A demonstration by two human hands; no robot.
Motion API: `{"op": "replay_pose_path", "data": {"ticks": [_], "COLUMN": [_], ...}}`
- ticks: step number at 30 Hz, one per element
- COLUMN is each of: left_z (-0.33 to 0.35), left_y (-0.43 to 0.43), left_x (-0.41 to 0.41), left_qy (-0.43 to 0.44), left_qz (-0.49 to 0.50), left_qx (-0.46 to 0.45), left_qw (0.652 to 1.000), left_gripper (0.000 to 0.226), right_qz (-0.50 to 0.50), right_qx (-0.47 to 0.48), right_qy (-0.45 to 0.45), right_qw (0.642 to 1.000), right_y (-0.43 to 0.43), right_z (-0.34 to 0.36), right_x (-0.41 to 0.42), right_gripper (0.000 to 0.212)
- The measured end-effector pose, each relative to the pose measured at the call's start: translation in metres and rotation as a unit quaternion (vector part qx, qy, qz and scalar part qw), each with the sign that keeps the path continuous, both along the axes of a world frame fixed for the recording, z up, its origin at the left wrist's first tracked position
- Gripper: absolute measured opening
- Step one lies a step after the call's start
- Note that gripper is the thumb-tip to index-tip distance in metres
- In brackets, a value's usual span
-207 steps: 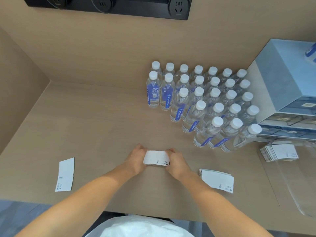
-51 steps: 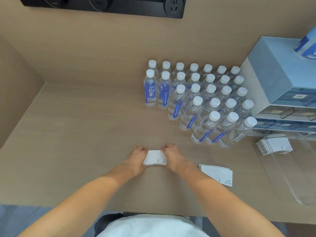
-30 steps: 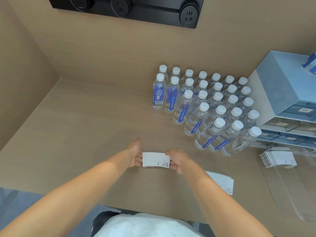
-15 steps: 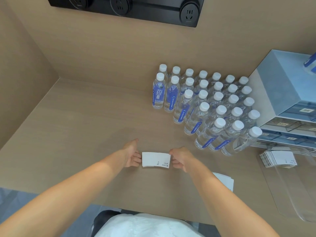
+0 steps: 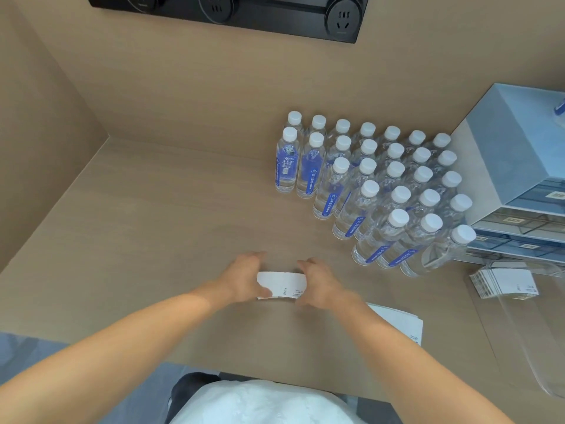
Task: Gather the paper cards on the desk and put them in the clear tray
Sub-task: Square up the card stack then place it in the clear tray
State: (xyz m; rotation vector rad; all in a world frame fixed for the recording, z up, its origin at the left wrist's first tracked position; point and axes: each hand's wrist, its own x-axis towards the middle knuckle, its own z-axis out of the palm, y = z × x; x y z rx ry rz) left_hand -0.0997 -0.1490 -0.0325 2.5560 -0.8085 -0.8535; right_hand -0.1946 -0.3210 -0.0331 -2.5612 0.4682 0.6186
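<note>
Wooden desk (image 5: pixel 128 234) carries a card stack (image 5: pixel 282 285) clamped between the left hand (image 5: pixel 244 280) and right hand (image 5: pixel 319 286), in front of the water bottles (image 5: pixel 376 191); clear tray (image 5: pixel 526 332) sits right of those bottles

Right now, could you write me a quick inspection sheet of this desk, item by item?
Surface: wooden desk, bare on its left half.
Job's things: small card stack pressed between both hands; second card stack lying by the right forearm; clear tray at far right with cards in tray at its far end.
Clutter: block of capped water bottles; blue drawer unit behind the tray.
Grippers: left hand and right hand squeeze the stack's ends.
Cables: nothing seen.
Surroundings: black socket strip on the back wall; wooden side wall at left.
</note>
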Motion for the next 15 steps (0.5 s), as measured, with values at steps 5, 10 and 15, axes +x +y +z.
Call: {"op": "replay_pose_path", "data": {"ticks": [5,10,15], "left_z": [-0.019,-0.021,-0.02], "left_y": [-0.003,-0.003,-0.004], "left_x": [-0.018,-0.017,-0.016], "left_qy": [-0.031,-0.057,-0.067], "left_qz": [-0.066,-0.073,-0.075], "left_qx": [0.06,0.087,0.093], "left_qw": [0.996,0.992,0.991], "left_gripper": [0.06,0.037,0.031], "right_qz": [0.066,0.078,0.09], "right_qx": [-0.048,-0.065,-0.07], "right_qy": [-0.002,-0.016,-0.019], "right_qw": [0.997,0.995,0.993], "right_y": [0.006,0.003,0.001], "right_z": [-0.015,-0.019,-0.022], "right_x": [-0.005,-0.001,0.0], "right_gripper": [0.06,0.045,0.038]}}
